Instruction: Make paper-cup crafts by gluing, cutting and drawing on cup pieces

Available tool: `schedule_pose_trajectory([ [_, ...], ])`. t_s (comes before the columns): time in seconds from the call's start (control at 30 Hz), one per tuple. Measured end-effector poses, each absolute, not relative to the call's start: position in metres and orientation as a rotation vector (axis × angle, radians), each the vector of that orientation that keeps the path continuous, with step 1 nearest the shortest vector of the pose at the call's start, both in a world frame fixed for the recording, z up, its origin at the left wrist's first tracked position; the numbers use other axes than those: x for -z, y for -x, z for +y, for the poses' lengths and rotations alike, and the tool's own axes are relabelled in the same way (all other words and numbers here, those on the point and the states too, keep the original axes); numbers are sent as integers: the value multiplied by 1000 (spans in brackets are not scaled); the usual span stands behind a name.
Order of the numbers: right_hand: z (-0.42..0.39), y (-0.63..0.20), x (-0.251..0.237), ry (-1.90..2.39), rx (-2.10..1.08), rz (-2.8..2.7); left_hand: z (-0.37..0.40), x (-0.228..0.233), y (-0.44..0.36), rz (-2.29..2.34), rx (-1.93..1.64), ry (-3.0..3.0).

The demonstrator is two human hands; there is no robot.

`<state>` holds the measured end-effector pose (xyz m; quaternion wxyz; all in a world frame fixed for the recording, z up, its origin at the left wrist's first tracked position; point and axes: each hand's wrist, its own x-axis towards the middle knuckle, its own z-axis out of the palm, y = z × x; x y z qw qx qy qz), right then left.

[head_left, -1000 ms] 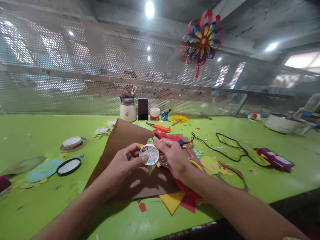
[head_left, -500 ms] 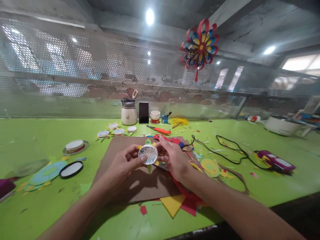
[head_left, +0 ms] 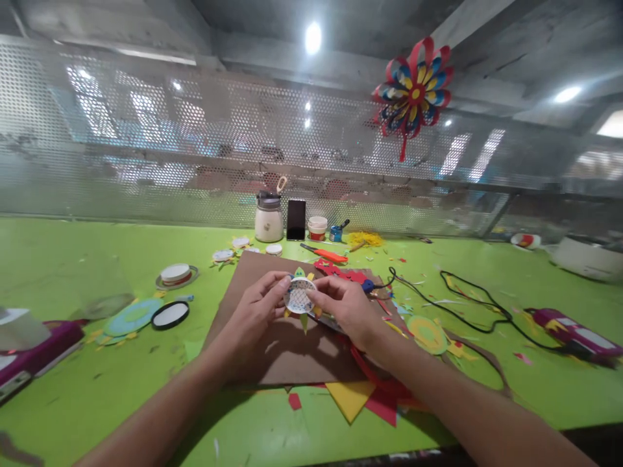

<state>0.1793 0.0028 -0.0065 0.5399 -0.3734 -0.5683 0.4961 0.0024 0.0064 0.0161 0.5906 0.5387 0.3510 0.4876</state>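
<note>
A: What have you got in your hands?

B: You're holding a small round white disc (head_left: 298,296) with a blue grid pattern, green and yellow paper points sticking out around its edge. Your left hand (head_left: 256,309) pinches its left rim with thumb and fingertips; your right hand (head_left: 343,307) grips the right rim the same way.

A: Where is it sitting?

B: It's held up just above the brown paper sheet (head_left: 287,337), which lies on the green table (head_left: 73,370). Red and yellow paper scraps (head_left: 363,399) poke out under the sheet's near edge.

A: Anything else close by?

B: Similar small discs (head_left: 233,250) lie beyond the sheet, near a white jar (head_left: 268,220) and a dark phone (head_left: 296,220). A black cord (head_left: 467,305) runs off to your right.
</note>
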Motion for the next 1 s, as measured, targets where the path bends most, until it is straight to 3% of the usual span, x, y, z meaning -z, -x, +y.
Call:
schedule_pose_trajectory([
  [0.7, 5, -183, 10, 903, -1267, -1299, 25, 2, 2, 692, -1218, -955],
  [1.0, 7, -183, 10, 880, -1237, -1320, 12, -4, 0, 712, -1046, -1155],
])
